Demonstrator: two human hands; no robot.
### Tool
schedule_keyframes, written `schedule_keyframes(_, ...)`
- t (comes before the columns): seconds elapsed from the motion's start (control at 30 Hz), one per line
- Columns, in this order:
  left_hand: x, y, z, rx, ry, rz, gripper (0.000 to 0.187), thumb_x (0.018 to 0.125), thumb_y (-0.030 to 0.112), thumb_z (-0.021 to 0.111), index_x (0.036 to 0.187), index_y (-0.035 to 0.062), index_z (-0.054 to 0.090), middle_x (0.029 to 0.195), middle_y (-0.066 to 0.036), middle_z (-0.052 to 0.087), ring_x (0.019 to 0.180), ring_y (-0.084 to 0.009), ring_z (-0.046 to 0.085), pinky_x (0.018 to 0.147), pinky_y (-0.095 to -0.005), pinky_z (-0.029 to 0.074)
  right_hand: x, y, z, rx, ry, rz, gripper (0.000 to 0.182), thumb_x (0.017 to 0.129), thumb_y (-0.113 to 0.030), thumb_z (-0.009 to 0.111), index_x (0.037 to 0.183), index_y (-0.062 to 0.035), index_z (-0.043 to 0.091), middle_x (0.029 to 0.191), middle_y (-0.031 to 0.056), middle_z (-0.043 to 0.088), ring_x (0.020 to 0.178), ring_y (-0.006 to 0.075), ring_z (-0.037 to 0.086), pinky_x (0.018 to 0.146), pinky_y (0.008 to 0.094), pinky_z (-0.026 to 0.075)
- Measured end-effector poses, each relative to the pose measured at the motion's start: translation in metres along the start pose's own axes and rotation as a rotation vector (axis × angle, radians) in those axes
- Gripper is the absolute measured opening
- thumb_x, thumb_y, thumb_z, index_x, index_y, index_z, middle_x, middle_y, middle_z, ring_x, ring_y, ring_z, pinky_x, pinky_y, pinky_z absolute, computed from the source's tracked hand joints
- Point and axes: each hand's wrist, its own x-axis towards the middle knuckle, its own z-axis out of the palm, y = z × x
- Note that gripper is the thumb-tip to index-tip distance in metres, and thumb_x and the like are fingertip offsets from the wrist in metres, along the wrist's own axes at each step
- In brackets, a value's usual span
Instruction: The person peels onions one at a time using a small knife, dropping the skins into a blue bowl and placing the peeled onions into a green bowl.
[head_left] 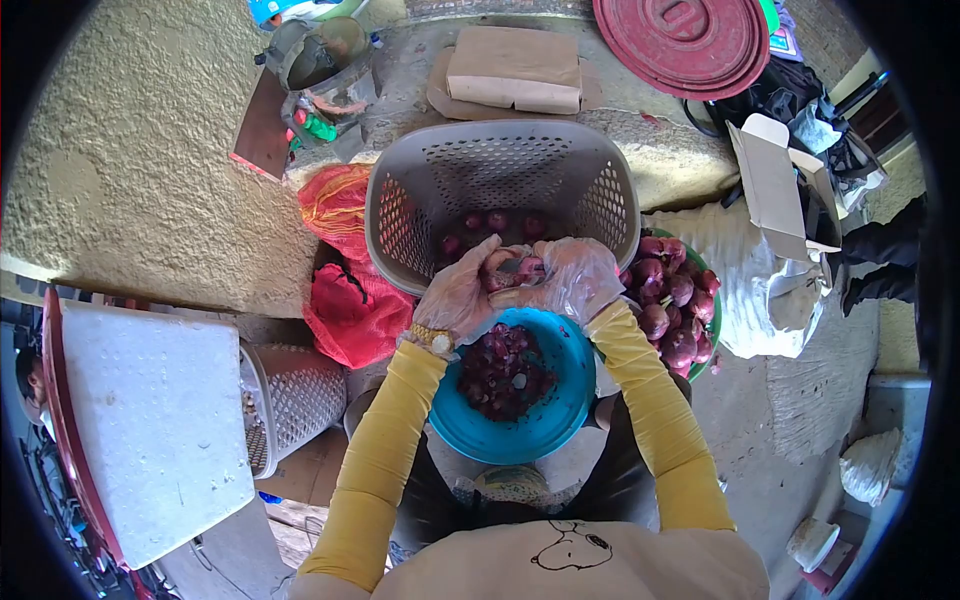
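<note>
Both my hands wear clear plastic gloves and meet at the near rim of a grey perforated basket (505,130). Between them is a red onion (508,270), partly covered by the fingers. My left hand (458,292) is closed around its left side. My right hand (575,280) is closed against its right side; whether a small tool is also in those fingers I cannot make out. Below the hands, a blue basin (460,428) holds dark red onion skins (505,375). Several red onions (497,220) lie at the bottom of the basket.
To the right, a green basin (716,310) is heaped with red onions. Red mesh sacks (350,310) lie left of the basket. A white foam board (150,420) and another perforated basket (295,400) stand at left. Flattened cardboard (515,68) and a red lid (680,45) rest behind.
</note>
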Motion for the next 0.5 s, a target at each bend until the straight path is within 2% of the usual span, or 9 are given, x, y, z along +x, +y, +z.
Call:
schedule_keyframes(0.1, -0.003, -0.001, 0.006, 0.041, 0.058, 0.031, 0.044, 0.109, 0.028, 0.048, 0.123, -0.0118, 0.058, 0.108, -0.023, 0.071, 0.101, -0.0338, 0.07, 0.089, -0.0464, 0.061, 0.001, -0.001, -0.001, 0.075, 0.002, -0.016, 0.078, 0.065, -0.075, 0.077, 0.101, -0.0062, 0.072, 0.093, 0.0215, 0.071, 0.091, 0.0398, 0.071, 0.081, 0.0476, 0.055)
schedule_keyframes(0.17, -0.003, -0.001, 0.005, 0.007, 0.013, 0.005, 0.044, 0.11, 0.028, 0.046, 0.124, -0.012, 0.057, 0.109, -0.023, 0.071, 0.101, -0.0339, 0.07, 0.089, -0.0464, 0.062, 0.001, -0.006, -0.009, 0.095, -0.133, 0.061, 0.078, 0.066, -0.075, 0.077, 0.103, -0.0066, 0.073, 0.094, 0.021, 0.072, 0.092, 0.0388, 0.071, 0.082, 0.0466, 0.055)
schedule_keyframes(0.5, 0.004, -0.005, -0.006, -0.024, 0.041, -0.005, 0.045, 0.11, 0.028, 0.046, 0.128, -0.0115, 0.054, 0.113, -0.023, 0.07, 0.103, -0.0336, 0.07, 0.092, -0.0485, 0.061, 0.001, 0.003, 0.002, 0.097, -0.042, -0.003, 0.075, 0.068, -0.073, 0.076, 0.109, -0.01, 0.074, 0.092, 0.0178, 0.074, 0.092, 0.0374, 0.072, 0.081, 0.0452, 0.057)
